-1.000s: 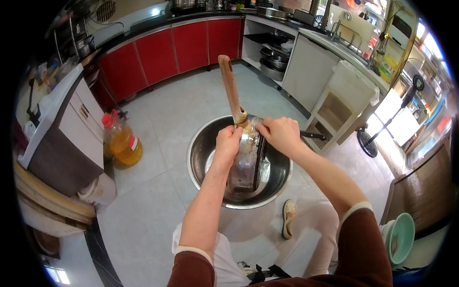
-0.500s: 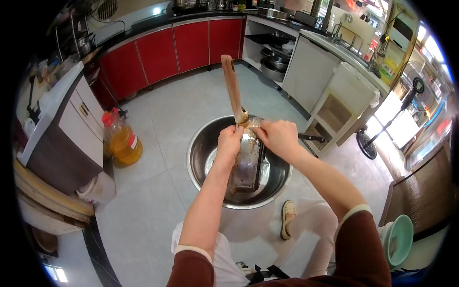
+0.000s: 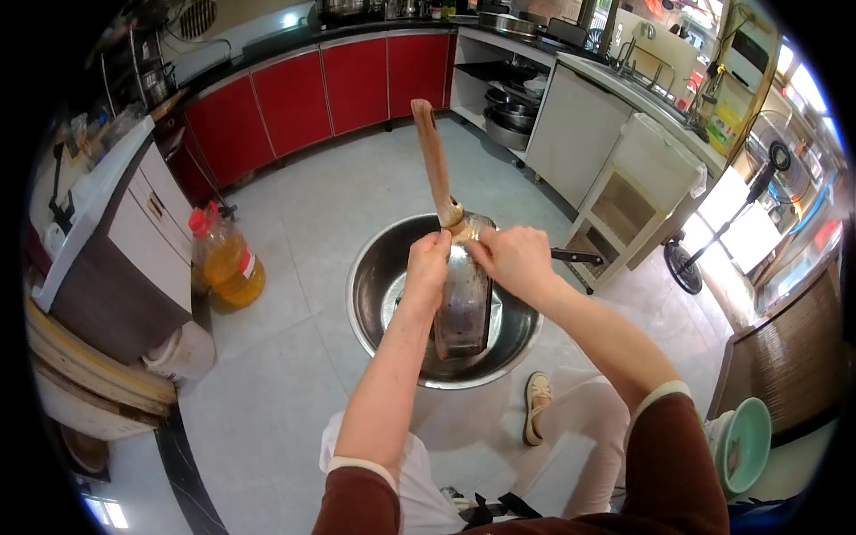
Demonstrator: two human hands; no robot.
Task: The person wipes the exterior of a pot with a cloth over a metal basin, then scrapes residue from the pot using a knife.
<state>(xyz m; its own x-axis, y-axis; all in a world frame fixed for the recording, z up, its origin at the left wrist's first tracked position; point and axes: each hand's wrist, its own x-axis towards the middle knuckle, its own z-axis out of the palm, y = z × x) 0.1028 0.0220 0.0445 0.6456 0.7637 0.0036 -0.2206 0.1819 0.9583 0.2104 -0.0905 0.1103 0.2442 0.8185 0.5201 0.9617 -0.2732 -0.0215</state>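
A wooden-handled cleaver (image 3: pixel 462 312) is held over a round steel basin (image 3: pixel 358 330), its handle pointing away from me and its broad, stained metal blade hanging toward me. My left hand (image 3: pixel 429 270) is closed on the blade's left edge, just below the handle's collar. Opposite it, my right hand (image 3: pixel 517 259) pinches a yellowish translucent strip (image 3: pixel 465 234) that lies across the neck of the cleaver. From behind my right hand a black riveted knife handle (image 3: pixel 578 256) sticks out past the basin's rim; the rest of that knife is hidden.
On the tiled floor to the left stands a big oil bottle (image 3: pixel 230 267) with a red cap, near a white bucket (image 3: pixel 181 349). Red cabinets (image 3: pixel 292 102) line the back. To the right are a white rack (image 3: pixel 637 192), a fan (image 3: pixel 685 267) and a green basin (image 3: pixel 747 446).
My right hand has shifted slightly, and the strip at the cleaver's neck looks more bunched toward the collar. The blade has turned a little. My left hand stays nearly in place.
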